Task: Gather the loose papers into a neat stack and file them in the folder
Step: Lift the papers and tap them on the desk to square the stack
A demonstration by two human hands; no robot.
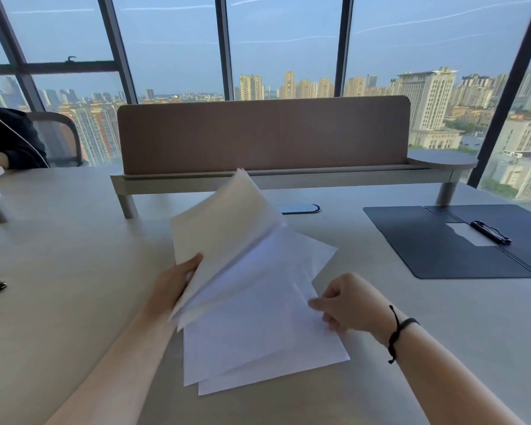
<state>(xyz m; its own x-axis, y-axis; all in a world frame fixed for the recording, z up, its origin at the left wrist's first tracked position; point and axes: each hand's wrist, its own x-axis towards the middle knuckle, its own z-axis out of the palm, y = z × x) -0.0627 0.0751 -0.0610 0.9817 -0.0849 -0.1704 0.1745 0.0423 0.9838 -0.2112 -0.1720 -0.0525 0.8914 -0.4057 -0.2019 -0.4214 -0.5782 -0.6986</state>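
Papers [258,302] mid-desk, folder [460,243] open far right, well apart.
Left hand [174,283] clamped on lifted sheets; right hand [347,302] pinching a sheet edge. Bare desk [380,317] between; divider [262,134] behind.

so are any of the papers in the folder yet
No, the folder lies open with only its clip, while the papers sit apart in both hands.
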